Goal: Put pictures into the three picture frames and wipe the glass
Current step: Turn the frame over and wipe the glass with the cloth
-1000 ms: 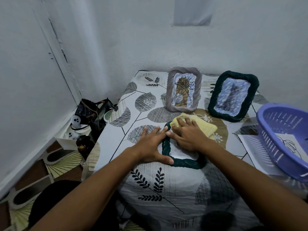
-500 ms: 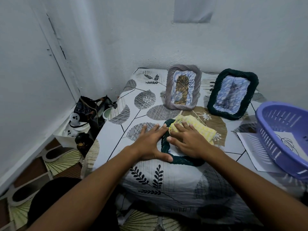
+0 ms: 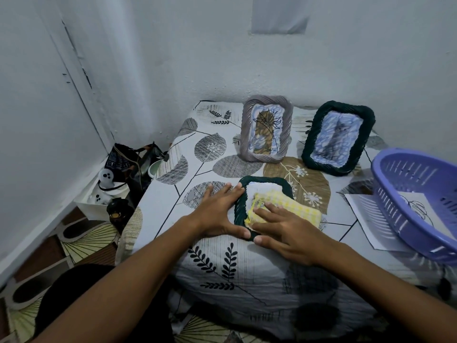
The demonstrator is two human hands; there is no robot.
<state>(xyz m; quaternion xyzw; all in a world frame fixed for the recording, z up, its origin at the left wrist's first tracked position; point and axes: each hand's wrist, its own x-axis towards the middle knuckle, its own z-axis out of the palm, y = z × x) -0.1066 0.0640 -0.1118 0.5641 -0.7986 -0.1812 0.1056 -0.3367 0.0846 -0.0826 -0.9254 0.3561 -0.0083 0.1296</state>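
A dark green woven picture frame (image 3: 265, 182) lies flat on the leaf-patterned table cover. My left hand (image 3: 218, 210) rests flat against its left edge, fingers spread, steadying it. My right hand (image 3: 288, 231) presses a yellow checked cloth (image 3: 291, 206) onto the frame's glass, covering the near half. At the back a grey woven frame (image 3: 267, 128) stands upright with a picture in it. Beside it a second dark green frame (image 3: 337, 137) leans with a picture inside.
A purple plastic basket (image 3: 418, 204) sits at the right edge, holding a sheet with a line drawing (image 3: 415, 205). It rests on a white paper (image 3: 363, 214). On the floor at the left are a dark bag (image 3: 128, 162) and a white box with ghost figures (image 3: 105, 186).
My right hand has pulled the yellow cloth toward me across the glass, uncovering the far part of the frame. My left hand stays at the frame's left edge.
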